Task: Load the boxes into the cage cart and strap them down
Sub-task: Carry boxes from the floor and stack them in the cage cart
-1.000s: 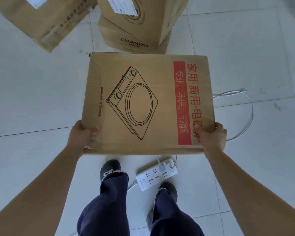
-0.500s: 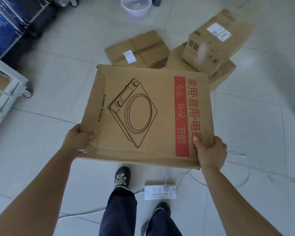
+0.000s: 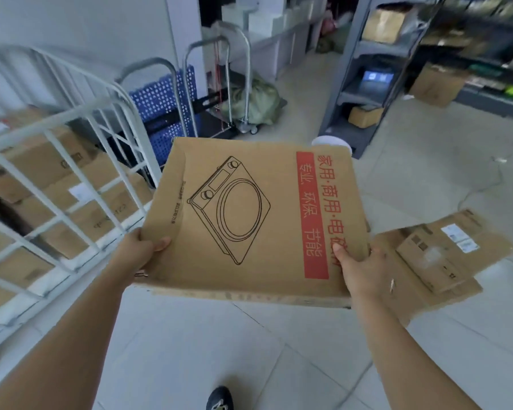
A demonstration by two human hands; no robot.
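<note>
box (image 3: 249, 217) has swung toward the cage cart (image 3: 71, 115), left hand (image 3: 139, 250) and right hand (image 3: 365, 270) clamped on its near corners.

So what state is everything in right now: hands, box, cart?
Flat box: closed, carried in both hands.
Left hand: grips its near left corner.
Right hand: grips its near right corner.
Cage cart: partly filled with cardboard boxes.
Remaining boxes: closed, stacked, not yet loaded.

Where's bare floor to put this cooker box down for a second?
Bare tiles lie under the held box, between the cage cart and the floor boxes, and beyond those toward the grey shelf. Crowded behind the cart.
</note>
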